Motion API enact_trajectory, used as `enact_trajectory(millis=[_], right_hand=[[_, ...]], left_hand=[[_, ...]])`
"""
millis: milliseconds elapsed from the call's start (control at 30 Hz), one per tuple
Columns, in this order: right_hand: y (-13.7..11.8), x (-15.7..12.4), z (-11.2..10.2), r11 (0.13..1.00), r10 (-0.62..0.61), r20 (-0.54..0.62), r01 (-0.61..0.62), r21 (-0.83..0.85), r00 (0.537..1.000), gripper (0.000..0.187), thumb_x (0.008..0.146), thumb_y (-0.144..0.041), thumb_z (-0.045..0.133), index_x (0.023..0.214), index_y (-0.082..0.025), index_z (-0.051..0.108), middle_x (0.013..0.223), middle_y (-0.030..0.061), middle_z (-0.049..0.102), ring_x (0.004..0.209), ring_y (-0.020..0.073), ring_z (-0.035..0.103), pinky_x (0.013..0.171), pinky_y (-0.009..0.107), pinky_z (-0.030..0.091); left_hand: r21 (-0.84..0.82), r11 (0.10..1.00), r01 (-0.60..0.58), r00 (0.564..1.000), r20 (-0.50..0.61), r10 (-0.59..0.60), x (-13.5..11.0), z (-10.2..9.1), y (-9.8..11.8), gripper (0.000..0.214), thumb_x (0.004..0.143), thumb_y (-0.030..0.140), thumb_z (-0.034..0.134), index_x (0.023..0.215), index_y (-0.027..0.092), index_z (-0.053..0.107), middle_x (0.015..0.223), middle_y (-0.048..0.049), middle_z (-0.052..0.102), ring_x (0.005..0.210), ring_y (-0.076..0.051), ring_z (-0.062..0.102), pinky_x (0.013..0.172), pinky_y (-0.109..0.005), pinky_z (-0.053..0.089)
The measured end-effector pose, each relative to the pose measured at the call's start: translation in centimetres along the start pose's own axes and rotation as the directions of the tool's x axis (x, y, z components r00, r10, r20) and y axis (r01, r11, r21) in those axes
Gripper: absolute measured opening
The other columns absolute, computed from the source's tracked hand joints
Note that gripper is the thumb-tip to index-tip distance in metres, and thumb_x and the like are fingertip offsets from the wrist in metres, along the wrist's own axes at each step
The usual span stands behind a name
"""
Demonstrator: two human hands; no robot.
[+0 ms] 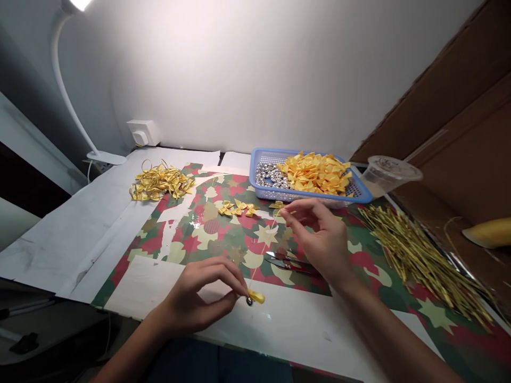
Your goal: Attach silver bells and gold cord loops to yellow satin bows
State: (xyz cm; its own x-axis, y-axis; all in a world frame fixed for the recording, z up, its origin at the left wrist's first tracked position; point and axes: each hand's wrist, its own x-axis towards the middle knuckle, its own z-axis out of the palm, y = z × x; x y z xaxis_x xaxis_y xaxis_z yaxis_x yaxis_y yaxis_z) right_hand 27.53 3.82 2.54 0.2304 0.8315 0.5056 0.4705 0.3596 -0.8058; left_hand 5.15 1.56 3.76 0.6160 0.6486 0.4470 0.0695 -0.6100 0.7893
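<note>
The left hand (195,298) pinches a yellow satin bow (256,297), partly hidden; a gold strand (263,247) slants up into the right hand's (315,234) narrow pinch.

Left hand (197,296) low, pinching; right hand (319,238) raised, pinching.

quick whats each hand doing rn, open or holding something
left hand: closed, pinching a yellow ribbon bow and a silver bead
right hand: closed, pinching the top of a gold wire
</note>
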Motion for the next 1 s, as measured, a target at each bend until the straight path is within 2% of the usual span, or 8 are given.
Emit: enact_trajectory(millis=[133,267,333,400,567,733,867,1000], right_hand=[[-0.8,-0.3,-0.1,0.997,-0.03,-0.017,0.031,0.074,0.999,0.005,0.082,-0.023,0.064,0.082,-0.022,0.059,0.074,-0.0007,0.063,0.061,0.0142,0.062,0.06,0.029,0.054],[-1.2,-0.6,-0.2,0.98,0.036,0.01,-0.037,0.195,0.999,0.006,0.081,-0.022,0.065,0.082,-0.022,0.059,0.074,-0.0005,0.064,0.065,0.0155,0.066,0.06,0.029,0.056],[-1.3,-0.7,-0.1,0.958,0.09,0.058,-0.103,0.269,0.994,0.006,0.082,-0.024,0.065,0.083,-0.022,0.059,0.077,0.0008,0.065,0.072,0.0172,0.068,0.064,0.03,0.058],[-1.5,-1.0,-0.1,0.933,0.115,0.169,-0.165,0.319,0.979,0.007,0.082,-0.027,0.063,0.085,-0.021,0.06,0.078,0.002,0.066,0.075,0.0176,0.068,0.065,0.03,0.058],[-2.7,-1.9,0.2,0.927,0.014,0.487,-0.193,0.321,0.874,0.007,0.085,-0.026,0.059,0.088,-0.02,0.062,0.084,0.004,0.064,0.077,0.0162,0.066,0.064,0.027,0.057],[-3.6,-2.8,0.5,0.936,-0.155,0.606,-0.079,0.342,0.78,0.013,0.083,-0.021,0.062,0.096,-0.019,0.063,0.086,0.0048,0.063,0.075,0.0151,0.061,0.067,0.029,0.055],[-3.4,-3.5,1.2,0.952,-0.191,0.585,0.003,0.306,0.788,0.008,0.083,-0.023,0.064,0.091,-0.019,0.063,0.078,0.0027,0.063,0.067,0.0131,0.058,0.061,0.026,0.05],[-3.2,-3.9,1.9,0.96,-0.052,0.547,-0.108,0.257,0.836,0.007,0.084,-0.025,0.062,0.087,-0.019,0.06,0.074,0.0011,0.063,0.064,0.0128,0.059,0.057,0.025,0.048]], left_hand=[[0.024,1.0,-0.001,1.0,0.008,0.001,0.0,0.0,-0.1,0.02,0.074,-0.002,0.057,0.072,0.017,0.06,0.08,-0.0048,0.061,0.071,-0.015,0.063,0.063,-0.026,0.054],[0.138,0.99,0.033,0.999,-0.017,-0.031,0.0,-0.2,-0.2,0.017,0.074,0.002,0.061,0.068,0.018,0.063,0.079,-0.003,0.053,0.075,-0.015,0.058,0.068,-0.026,0.051],[0.086,0.995,0.054,0.998,0.012,-0.055,0.1,-0.3,-0.1,0.017,0.077,0.003,0.059,0.07,0.018,0.062,0.077,-0.0025,0.054,0.07,-0.013,0.057,0.065,-0.024,0.05],[0.007,0.995,0.1,0.994,0.049,-0.1,0.1,-0.3,0.1,0.017,0.08,0.003,0.056,0.072,0.018,0.061,0.077,-0.003,0.058,0.069,-0.013,0.058,0.064,-0.023,0.049],[-0.208,0.926,0.315,0.949,0.053,-0.31,-0.2,-0.6,0.2,0.014,0.083,0.008,0.056,0.073,0.017,0.06,0.083,-0.0037,0.063,0.078,-0.014,0.061,0.072,-0.023,0.048],[-0.454,0.769,0.45,0.864,0.004,-0.503,0.0,-0.6,-0.1,0.01,0.081,0.015,0.062,0.072,0.018,0.061,0.076,0.0004,0.061,0.072,-0.012,0.06,0.068,-0.02,0.049],[-0.5,0.683,0.533,0.809,0.064,-0.584,0.4,-0.8,0.0,0.006,0.08,0.015,0.064,0.075,0.018,0.064,0.073,0.0018,0.062,0.071,-0.011,0.061,0.068,-0.019,0.049],[-0.518,0.638,0.57,0.78,0.095,-0.619,0.3,-0.8,0.0,0.007,0.079,0.015,0.065,0.085,0.019,0.067,0.08,0.0,0.067,0.081,-0.013,0.064,0.073,-0.019,0.05]])
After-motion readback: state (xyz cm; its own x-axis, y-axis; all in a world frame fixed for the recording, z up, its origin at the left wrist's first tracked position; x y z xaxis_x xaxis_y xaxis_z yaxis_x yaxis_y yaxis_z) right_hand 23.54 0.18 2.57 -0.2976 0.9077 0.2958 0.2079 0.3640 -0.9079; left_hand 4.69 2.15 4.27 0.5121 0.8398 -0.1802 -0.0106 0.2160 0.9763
